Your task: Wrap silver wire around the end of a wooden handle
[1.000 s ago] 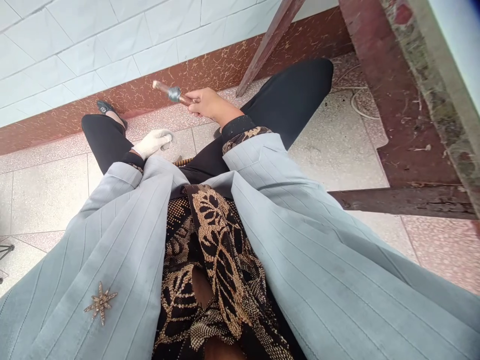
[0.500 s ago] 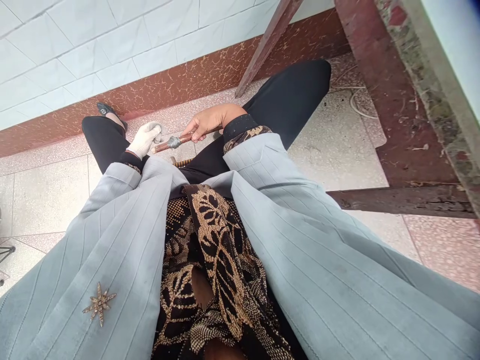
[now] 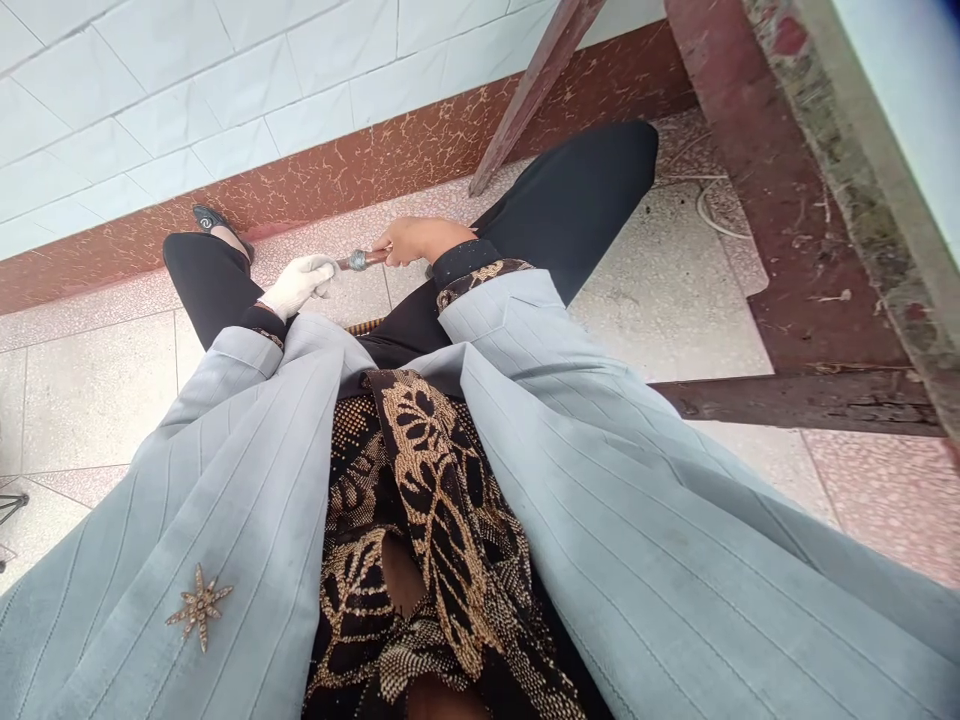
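Observation:
A brown wooden stick (image 3: 379, 257) with silvery wire wound round it spans the gap between my hands, low over my lap. Bare fingers of my right hand (image 3: 421, 240) are wrapped round its right part. In a white knit glove, my left hand (image 3: 298, 284) closes over the stick's left end and covers the tip. A greyish patch shows at the glove's fingertips; whether it is dirt or a separate piece, I cannot tell. The wire winding sits bare between the two hands.
A striped woven seat edge (image 3: 364, 327) shows between my dark trouser legs (image 3: 570, 205). To the right stands a red-brown wooden frame (image 3: 795, 260) with a stone-edged top. A slanted wooden leg (image 3: 529, 95) leans by the tiled wall (image 3: 247, 80). A pale cable (image 3: 709, 208) lies on the floor.
My left hand has moved right and closed over the stick's left end, which stood bare before. The stick and my right hand have shifted slightly up.

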A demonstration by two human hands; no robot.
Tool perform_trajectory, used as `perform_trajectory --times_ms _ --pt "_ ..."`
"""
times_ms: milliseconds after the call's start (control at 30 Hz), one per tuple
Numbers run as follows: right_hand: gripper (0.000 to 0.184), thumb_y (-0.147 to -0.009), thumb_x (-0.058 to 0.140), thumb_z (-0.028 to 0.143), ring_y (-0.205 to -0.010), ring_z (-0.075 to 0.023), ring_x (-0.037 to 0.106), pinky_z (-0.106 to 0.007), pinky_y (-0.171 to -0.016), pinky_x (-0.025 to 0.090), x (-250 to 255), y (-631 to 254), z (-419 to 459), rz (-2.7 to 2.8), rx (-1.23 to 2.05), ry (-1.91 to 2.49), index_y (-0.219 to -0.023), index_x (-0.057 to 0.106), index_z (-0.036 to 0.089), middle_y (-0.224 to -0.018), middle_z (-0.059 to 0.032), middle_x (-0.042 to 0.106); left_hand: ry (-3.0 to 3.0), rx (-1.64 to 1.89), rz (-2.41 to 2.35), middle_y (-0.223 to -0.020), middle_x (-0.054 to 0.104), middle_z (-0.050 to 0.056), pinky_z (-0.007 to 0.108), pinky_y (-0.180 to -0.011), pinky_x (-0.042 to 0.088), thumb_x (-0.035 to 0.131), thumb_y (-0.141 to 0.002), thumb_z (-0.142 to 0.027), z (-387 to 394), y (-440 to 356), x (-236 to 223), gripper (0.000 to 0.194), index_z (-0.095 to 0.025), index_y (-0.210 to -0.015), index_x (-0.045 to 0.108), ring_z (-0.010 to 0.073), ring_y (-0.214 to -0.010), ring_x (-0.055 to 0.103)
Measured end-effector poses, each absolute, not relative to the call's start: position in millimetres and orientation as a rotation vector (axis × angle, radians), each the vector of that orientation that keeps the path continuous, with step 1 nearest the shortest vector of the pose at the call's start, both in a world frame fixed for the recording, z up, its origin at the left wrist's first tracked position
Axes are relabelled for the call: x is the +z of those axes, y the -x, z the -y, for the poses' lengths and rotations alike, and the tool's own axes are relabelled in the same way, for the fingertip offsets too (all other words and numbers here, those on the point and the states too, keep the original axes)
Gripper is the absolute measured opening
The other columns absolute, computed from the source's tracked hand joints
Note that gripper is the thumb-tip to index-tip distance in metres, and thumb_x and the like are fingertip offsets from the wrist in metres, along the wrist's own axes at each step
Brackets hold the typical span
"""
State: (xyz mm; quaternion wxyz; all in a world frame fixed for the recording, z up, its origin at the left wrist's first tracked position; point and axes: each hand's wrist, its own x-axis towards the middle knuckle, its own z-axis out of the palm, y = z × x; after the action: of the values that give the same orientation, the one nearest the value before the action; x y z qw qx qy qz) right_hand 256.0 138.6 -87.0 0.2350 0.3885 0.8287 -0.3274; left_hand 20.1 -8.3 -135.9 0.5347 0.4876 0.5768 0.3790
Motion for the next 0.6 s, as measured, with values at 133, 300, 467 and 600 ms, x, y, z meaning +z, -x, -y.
perform_trajectory --times_ms 133,300,467,600 --pt "0.055 -0.124 0.090 0.022 -0.112 -0.0215 0.082 -0.029 -0.103 0.057 -81 -261 -134 -2.125 -1.010 -1.042 -0.177 0.086 0.010 -0.112 -0.0104 0.084 -1.168 0.923 -1.437 -0.061 0.054 -0.005 0.024 -0.064 0.046 0.085 -0.103 -0.022 6 -15 -138 0.027 -0.021 -0.082 0.069 0.0113 -0.057 0.046" --pt "0.061 -0.122 0.096 0.039 -0.104 -0.0166 0.075 -0.027 -0.100 0.058 -79 -268 -133 -2.152 -1.505 -0.819 -0.175 0.084 0.011 -0.105 -0.0036 0.078 -1.103 0.998 -1.426 -0.065 0.058 -0.004 0.026 -0.064 0.049 0.092 -0.108 -0.030 1 -13 -146 0.037 -0.023 -0.083 0.066 0.0128 -0.059 0.052" --pt "0.062 -0.127 0.079 0.029 -0.088 -0.0153 0.065 -0.025 -0.091 0.059 -84 -261 -130 -2.441 -1.969 -0.977 -0.186 0.071 0.012 -0.098 -0.0038 0.077 -1.103 0.897 -1.370 -0.063 0.057 -0.006 0.025 -0.071 0.059 0.091 -0.113 -0.032 4 -18 -144 0.037 -0.022 -0.085 0.069 0.0108 -0.056 0.049" --pt "0.064 -0.129 0.062 0.019 -0.113 -0.0208 0.081 -0.027 -0.100 0.063 -83 -253 -125 -2.526 -1.468 -1.424 -0.193 0.068 0.022 -0.118 -0.0090 0.086 -1.195 0.742 -1.352 -0.060 0.057 -0.005 0.024 -0.066 0.051 0.088 -0.110 -0.022 8 -25 -138 0.028 -0.019 -0.085 0.074 0.0108 -0.056 0.049"
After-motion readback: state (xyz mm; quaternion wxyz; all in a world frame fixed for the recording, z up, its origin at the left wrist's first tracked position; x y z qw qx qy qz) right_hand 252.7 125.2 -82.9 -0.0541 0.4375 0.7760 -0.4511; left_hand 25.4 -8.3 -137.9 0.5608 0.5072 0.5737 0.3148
